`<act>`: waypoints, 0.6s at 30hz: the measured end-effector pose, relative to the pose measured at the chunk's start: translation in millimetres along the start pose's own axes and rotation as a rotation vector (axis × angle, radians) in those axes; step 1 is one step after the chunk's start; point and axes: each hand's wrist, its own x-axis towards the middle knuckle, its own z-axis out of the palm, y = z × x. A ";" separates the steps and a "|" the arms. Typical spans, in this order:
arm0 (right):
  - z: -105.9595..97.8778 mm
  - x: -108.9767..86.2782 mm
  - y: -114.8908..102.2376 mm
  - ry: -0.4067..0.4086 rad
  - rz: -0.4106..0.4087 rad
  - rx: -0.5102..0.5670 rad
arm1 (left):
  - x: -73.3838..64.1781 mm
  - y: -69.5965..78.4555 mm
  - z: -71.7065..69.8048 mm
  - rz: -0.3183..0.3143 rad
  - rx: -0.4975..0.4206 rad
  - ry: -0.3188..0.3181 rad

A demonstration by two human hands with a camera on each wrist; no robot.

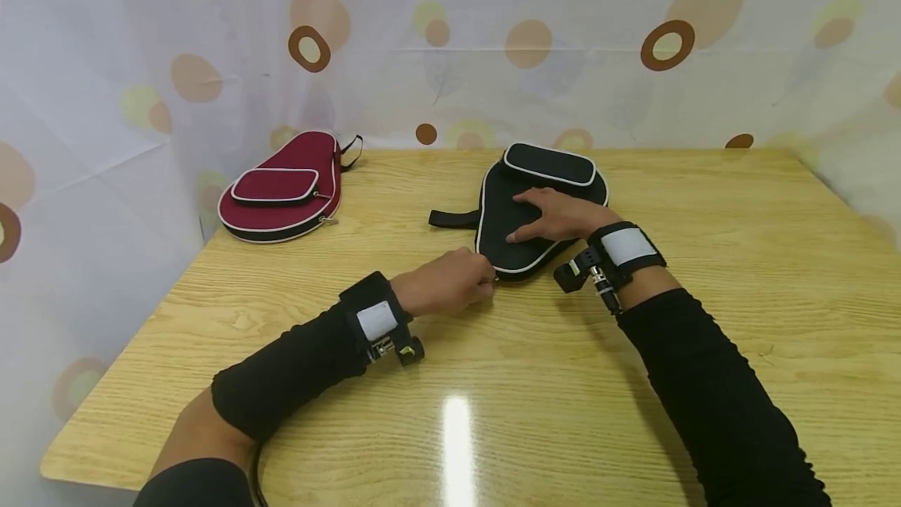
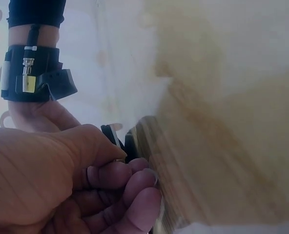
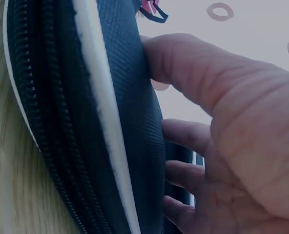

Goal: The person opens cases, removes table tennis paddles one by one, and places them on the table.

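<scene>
A black table tennis bat case (image 1: pixel 510 194) with white piping lies on the table, its small pocket at the far end. My left hand (image 1: pixel 450 282) is at the case's near left corner, thumb and curled fingers pinching the zipper pull, mostly hidden by the fingertips. In the left wrist view the thumb (image 2: pixel 103 146) presses against the forefinger there. My right hand (image 1: pixel 563 214) rests on top of the case with thumb and fingers spread. Along the case's side, the right wrist view shows zipper teeth (image 3: pixel 25 53) in two rows.
A dark red bat case (image 1: pixel 288 155) with a front pocket and a black loop lies at the back left. The black case's strap (image 1: pixel 454 219) sticks out leftward on the wooden table (image 1: pixel 338 429). A patterned curtain (image 1: pixel 479 45) hangs behind the table.
</scene>
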 end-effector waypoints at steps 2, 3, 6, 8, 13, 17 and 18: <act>-0.5 -0.8 0.7 -0.009 -0.008 0.018 | -0.9 -0.5 -0.7 0.010 0.001 -0.001; -0.8 -1.2 0.9 -0.016 -0.010 0.028 | -1.3 -0.8 -1.1 0.013 0.001 -0.001; -1.8 -1.9 3.1 -0.032 -0.011 0.056 | -2.5 -2.8 -2.1 0.019 0.001 0.003; -2.4 -2.0 5.8 -0.045 -0.012 0.072 | -3.0 -4.7 -3.0 0.011 -0.001 0.006; -2.5 -2.9 12.4 -0.068 -0.022 0.109 | -2.2 -8.8 -4.5 -0.001 0.007 0.019; 3.5 -6.5 10.4 -0.024 -0.043 0.068 | -0.7 -8.9 -3.3 0.001 -0.002 0.009; 6.4 -8.9 7.7 0.003 -0.041 0.041 | -0.7 -8.6 -2.7 0.001 -0.005 0.005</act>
